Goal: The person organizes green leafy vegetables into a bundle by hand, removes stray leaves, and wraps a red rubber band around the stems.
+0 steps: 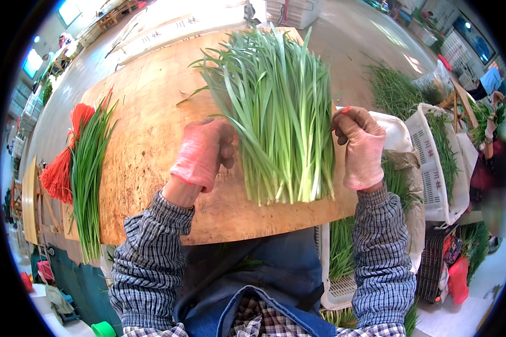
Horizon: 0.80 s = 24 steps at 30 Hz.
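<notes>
A thick bunch of garlic chives (281,118) lies on the wooden board, leaf tips pointing away and pale cut ends near me. My left hand (205,149), in a worn pink glove, is closed beside the bunch's left edge. Its fingers curl under, so what they hold is hidden. On the other side my right hand (361,143), gloved alike, pinches a short red tie (346,109), of which only a bit shows at the fingertips. Whether the tie runs under the bunch cannot be seen.
Red ties (62,168) and a smaller chive bunch (93,174) hang over the left of the wooden board (146,146). White crates (430,163) with more chives stand at right. Loose greens (393,90) lie on the floor. Another person (492,118) works at far right.
</notes>
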Available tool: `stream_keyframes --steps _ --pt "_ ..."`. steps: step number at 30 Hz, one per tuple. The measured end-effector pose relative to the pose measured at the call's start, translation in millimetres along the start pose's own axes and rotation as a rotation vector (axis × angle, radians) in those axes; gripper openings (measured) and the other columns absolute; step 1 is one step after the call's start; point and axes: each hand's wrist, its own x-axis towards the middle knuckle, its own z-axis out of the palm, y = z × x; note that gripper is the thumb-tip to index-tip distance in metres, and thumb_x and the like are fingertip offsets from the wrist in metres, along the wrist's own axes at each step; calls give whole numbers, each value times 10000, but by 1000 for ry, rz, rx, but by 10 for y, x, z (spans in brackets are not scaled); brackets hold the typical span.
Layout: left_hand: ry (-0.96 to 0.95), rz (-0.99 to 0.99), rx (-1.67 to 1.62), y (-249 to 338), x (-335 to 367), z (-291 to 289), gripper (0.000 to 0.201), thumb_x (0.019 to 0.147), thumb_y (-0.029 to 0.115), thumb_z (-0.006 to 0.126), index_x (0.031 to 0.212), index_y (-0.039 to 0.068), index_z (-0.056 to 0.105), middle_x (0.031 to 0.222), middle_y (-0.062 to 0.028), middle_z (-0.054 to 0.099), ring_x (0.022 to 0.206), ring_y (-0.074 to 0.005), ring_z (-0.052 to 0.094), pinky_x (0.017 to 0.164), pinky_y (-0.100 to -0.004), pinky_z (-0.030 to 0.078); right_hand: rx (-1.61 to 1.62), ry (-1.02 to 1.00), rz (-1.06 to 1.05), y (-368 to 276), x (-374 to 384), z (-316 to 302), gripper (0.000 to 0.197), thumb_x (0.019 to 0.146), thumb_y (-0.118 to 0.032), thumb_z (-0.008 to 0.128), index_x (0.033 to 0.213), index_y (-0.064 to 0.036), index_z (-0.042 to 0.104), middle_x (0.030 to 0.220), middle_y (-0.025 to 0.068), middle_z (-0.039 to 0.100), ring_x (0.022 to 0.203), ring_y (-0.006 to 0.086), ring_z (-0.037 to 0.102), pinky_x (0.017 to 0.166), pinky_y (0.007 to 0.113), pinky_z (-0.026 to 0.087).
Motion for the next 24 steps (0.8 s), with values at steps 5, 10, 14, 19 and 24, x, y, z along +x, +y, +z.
stream_keyframes --steps 5,10,14,19,24 --pt "132 18 305 169 94 1 163 849 112 565 810 -22 648 693 -115 622 537 -219 563 522 -361 466 82 -134 -131 -173 -47 442 84 865 -20 680 946 -2 672 835 37 645 781 84 575 712 248 484" --pt "47 294 1430 322 306 -110 234 602 128 778 805 38 703 746 -136 675 723 -219 681 658 -330 550 -267 -202 -558 -183 42 707 104 803 20 665 895 -25 649 775 134 616 701 305 608 639 367 498" --pt "-62 270 2147 449 353 -42 284 489 174 878 725 95 741 761 -80 709 800 -194 719 694 -282 571 -393 -192 -753 -55 12 984 97 787 -10 673 856 -58 623 744 128 596 701 329 607 618 407 503" --pt "-46 175 2340 408 297 220 190 655 174 807 826 105 761 812 -80 718 793 -210 719 691 -321 574 -389 -100 -755 30 -66 1180 90 789 -16 672 845 -50 609 745 122 582 685 334 597 594 422 487" --pt "372 150 1174 342 -47 260 261 838 171 561 959 -32 672 955 -295 658 930 -451 640 826 -472 517 -221 -75 -630 -46 -116 1195 114 772 31 670 854 -33 625 741 125 589 674 331 598 598 413 483"
